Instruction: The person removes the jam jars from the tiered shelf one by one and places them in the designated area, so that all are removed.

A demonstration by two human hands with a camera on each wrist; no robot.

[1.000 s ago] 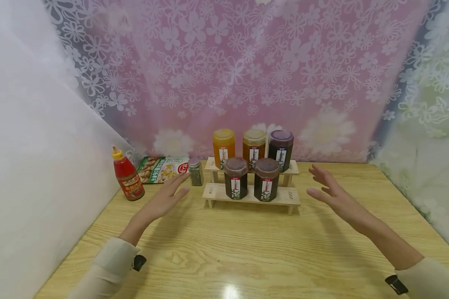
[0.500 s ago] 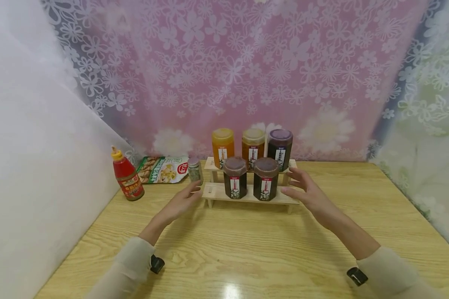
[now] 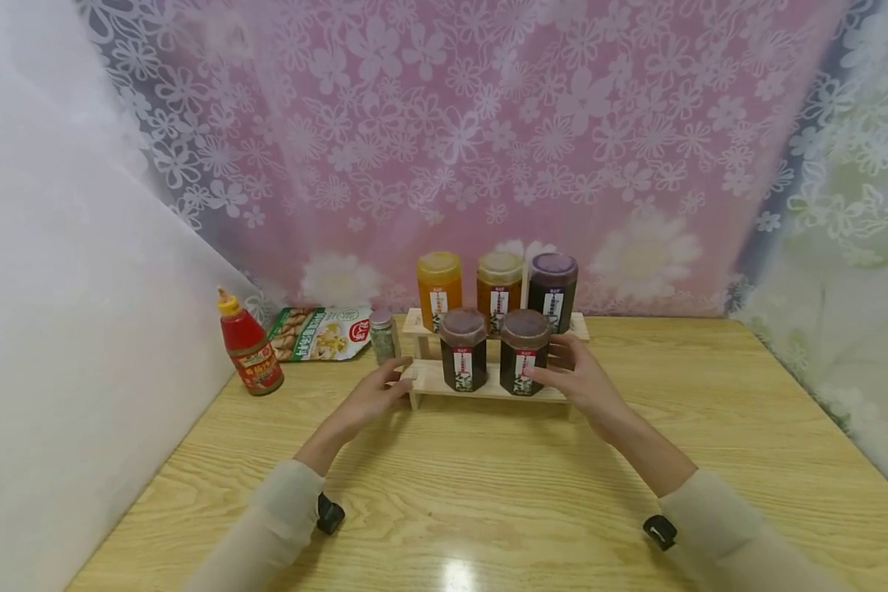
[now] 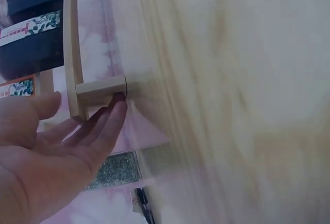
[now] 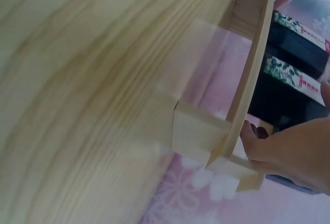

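Note:
A two-tier wooden rack [image 3: 431,380] stands on the table. Two hexagonal jars with dark contents are on its lower tier: a left jar [image 3: 464,352] and a right jar [image 3: 524,349]. My right hand [image 3: 590,386] grips the right jar, thumb over the front label and fingers at its far right side. At the lower tier's left end is my left hand [image 3: 373,401]. In the left wrist view its thumb [image 4: 49,104] lies above the board, while the nearly straight fingers [image 4: 105,126] reach below toward a rack leg [image 4: 103,87].
The upper tier bears a yellow jar [image 3: 440,288], an amber jar [image 3: 499,288] and a purple-lidded jar [image 3: 552,289]. Left of the rack are a small herb jar [image 3: 383,339], a food packet [image 3: 321,333] and a red sauce bottle [image 3: 250,345]. A flowered curtain [image 3: 459,148] hangs behind.
Both hands have moved inward. My right hand has gone from beside the rack to the right dark jar and taken hold of it; my left has reached the lower tier's end.

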